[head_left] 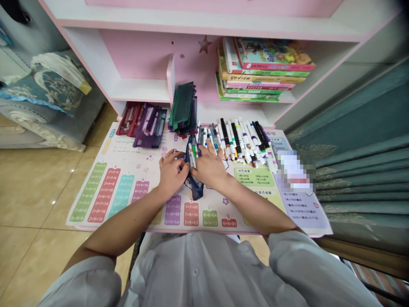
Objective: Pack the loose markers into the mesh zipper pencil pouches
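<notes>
A dark blue mesh pencil pouch (197, 192) lies lengthwise on the desk in front of me, with a few markers (193, 154) inside, one of them green. My left hand (173, 170) grips its left edge, thumb and index finger at the fabric and the other fingers curled on the desk mat. On the opposite edge is my right hand (211, 166), its thumb and index finger at the pouch while the other fingers reach over the nearest loose pens. Beside that hand, a broad pile of loose markers (239, 138) spreads to the right. Part of the pouch is hidden under my fingers.
Filled purple pouches (148, 138) and red pouches (129, 121) lie at the back left. Green and dark pouches (182, 108) are stacked by the shelf divider (171, 79). Books (265, 72) are piled on the shelf. A pale, blurred-out object (294, 170) is at the desk's right.
</notes>
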Demonstrator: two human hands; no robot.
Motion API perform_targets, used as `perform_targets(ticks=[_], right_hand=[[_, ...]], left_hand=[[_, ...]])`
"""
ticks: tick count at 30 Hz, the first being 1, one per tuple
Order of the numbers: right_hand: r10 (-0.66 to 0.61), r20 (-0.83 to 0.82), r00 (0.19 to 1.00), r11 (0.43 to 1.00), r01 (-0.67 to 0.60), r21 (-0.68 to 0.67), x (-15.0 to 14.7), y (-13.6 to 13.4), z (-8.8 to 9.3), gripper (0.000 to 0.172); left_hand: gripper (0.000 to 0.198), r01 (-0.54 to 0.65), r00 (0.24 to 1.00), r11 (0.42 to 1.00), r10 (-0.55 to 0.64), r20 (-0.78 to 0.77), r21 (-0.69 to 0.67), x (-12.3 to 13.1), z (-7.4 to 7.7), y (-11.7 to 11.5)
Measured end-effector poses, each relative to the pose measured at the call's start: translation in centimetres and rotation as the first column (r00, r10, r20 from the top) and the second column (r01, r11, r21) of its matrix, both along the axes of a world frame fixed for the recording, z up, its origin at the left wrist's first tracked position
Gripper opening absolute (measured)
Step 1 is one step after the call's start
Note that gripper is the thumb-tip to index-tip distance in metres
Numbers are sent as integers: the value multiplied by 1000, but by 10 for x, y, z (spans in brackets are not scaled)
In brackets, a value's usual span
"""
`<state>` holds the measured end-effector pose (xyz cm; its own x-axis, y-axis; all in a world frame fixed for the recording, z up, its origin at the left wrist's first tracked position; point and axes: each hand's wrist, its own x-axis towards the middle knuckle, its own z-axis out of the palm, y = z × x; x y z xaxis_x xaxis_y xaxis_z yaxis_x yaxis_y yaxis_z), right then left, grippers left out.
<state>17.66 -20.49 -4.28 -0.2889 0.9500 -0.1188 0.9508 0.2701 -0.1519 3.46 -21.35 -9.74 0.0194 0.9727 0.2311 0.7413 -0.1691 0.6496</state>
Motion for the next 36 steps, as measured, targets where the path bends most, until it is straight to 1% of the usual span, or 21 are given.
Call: perform_targets(ticks=[3, 4, 6, 8, 10, 12, 16, 20, 22, 28, 33, 36], right_hand=[[-1, -57, 998, 1000, 2, 9, 8, 6, 5, 25], [-16, -94, 995, 999, 19, 34, 13, 10, 6, 24], [-72, -173, 982, 990, 91, 108, 24, 21, 5, 22], [-155, -228, 961, 964, 197, 177, 37, 35, -1, 20], [-230, -226, 947, 939, 277, 204, 46, 49, -11, 18], [-267, -185, 946, 934, 301, 190, 52, 59, -23, 19], [-266, -115, 957, 949, 281, 145, 49, 68, -42, 23], [-240, -94, 966, 948, 254, 193, 40, 65, -49, 33], [-222, -79, 972, 953, 234, 191, 37, 63, -50, 34], [-212, -36, 977, 972, 215, 97, 35, 62, -50, 32], [-209, -53, 976, 968, 215, 129, 36, 61, -45, 29], [-218, -70, 973, 960, 227, 167, 38, 61, -39, 28]], left_hand=[[26, 2, 1000, 1000, -2, -2, -11, 0, 1, 0], [26, 2, 1000, 1000, -2, -2, -15, 0, 1, 0], [27, 0, 1000, 1000, 0, -1, -22, 0, 2, 0], [26, 0, 1000, 1000, 0, -1, -29, 0, 2, 0], [27, -3, 1000, 999, 3, -3, -36, 1, 3, 0], [27, -4, 1000, 999, 4, -6, -36, 1, 2, 0], [27, -4, 1000, 1000, 4, -9, -26, 0, 1, 1], [26, 4, 1000, 1000, -4, -9, -23, -1, 0, 0], [26, 6, 1000, 1000, -6, -6, -23, -1, 0, 0], [27, 4, 1000, 1000, -3, 4, -27, 0, 2, 0], [28, 8, 1000, 1000, -8, 0, -26, 0, 2, 0], [28, 4, 1000, 1000, -4, -3, -30, 0, 2, 0]])
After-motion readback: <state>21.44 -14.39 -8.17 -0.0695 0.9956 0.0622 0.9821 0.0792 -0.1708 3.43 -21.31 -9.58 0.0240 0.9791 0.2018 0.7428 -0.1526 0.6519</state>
